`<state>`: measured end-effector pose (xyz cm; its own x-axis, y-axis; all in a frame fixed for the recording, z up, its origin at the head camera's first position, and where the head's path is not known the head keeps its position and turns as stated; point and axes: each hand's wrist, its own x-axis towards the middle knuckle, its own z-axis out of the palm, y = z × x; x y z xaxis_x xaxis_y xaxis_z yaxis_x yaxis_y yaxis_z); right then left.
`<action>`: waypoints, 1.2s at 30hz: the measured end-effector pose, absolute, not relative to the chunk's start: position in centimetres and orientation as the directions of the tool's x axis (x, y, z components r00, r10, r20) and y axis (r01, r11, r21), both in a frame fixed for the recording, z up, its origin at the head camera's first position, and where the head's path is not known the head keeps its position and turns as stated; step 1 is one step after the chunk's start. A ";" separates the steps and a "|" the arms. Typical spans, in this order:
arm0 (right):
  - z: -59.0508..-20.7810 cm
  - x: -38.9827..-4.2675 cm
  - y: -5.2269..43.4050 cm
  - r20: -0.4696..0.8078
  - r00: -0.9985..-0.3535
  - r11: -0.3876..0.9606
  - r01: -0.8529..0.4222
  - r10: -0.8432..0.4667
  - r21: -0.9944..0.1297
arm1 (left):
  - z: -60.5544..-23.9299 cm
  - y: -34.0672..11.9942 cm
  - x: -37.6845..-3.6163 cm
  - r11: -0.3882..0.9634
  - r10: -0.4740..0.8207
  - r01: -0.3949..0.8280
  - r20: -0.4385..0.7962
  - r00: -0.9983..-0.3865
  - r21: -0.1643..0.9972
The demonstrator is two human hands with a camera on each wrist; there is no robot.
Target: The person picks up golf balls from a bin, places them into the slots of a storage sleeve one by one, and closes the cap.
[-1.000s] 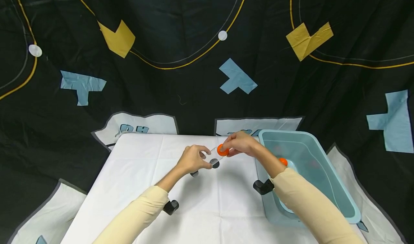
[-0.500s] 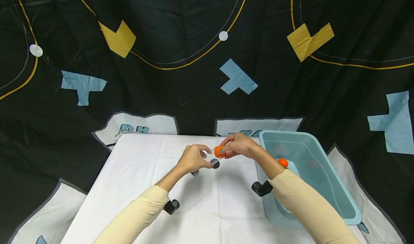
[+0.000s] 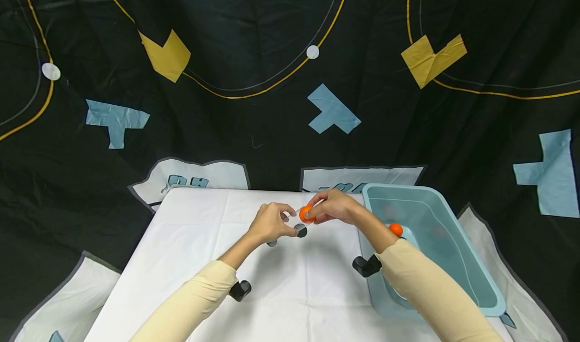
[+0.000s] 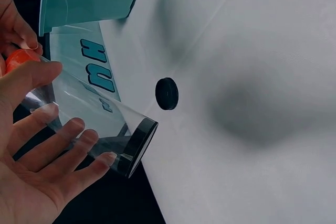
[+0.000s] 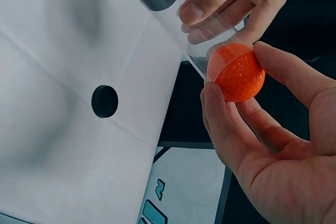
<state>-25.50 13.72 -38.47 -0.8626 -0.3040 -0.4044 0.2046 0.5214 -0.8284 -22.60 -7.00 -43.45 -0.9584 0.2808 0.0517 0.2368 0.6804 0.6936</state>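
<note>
Clear tube [image 4: 100,114], lower centre of head frame: left hand [image 3: 269,222] grips it. Orange ball [image 5: 239,74], partly inside tube: right hand [image 3: 335,205] pinches it. Blue basin [image 3: 446,246]: lower right.

orange ball [image 5: 242,80] sits partway into tilted clear tube [image 4: 105,108].

1. Beyond my white-covered counter [image 3: 181,231] I see a black cloth [image 3: 226,130] with curving yellow lines [image 3: 233,98] and white discs [image 3: 312,52].
2. Facing me on it are two yellow V-shaped patches [image 3: 168,60] and three pale-blue T-shaped patches [image 3: 115,118].
3. Behind the counter's far edge, I see dark-edged white panels [image 3: 222,173] bearing blue lettering [image 3: 199,182].
</note>
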 end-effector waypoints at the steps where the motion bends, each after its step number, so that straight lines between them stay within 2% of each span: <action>1: -38.5 -25.5 13.7 -0.405 -0.862 0.523 0.204 -0.305 -0.828 | -43.5 -7.0 -22.6 0.682 0.280 0.236 0.051 -0.959 0.692; 19: -38.9 -25.2 13.4 -0.412 -0.860 0.497 0.227 -0.302 -0.838 | -44.0 -7.5 -22.4 0.693 0.251 0.230 0.070 -0.965 0.683; 24: -38.7 -25.2 13.6 -0.400 -0.865 0.528 0.198 -0.301 -0.826 | -43.9 -7.8 -22.5 0.693 0.250 0.232 0.074 -0.965 0.682; 36: -36.2 -25.9 19.5 -0.373 -0.898 0.589 0.174 -0.234 -0.789 | -43.7 -8.7 -22.5 0.706 0.209 0.206 0.077 -0.975 0.678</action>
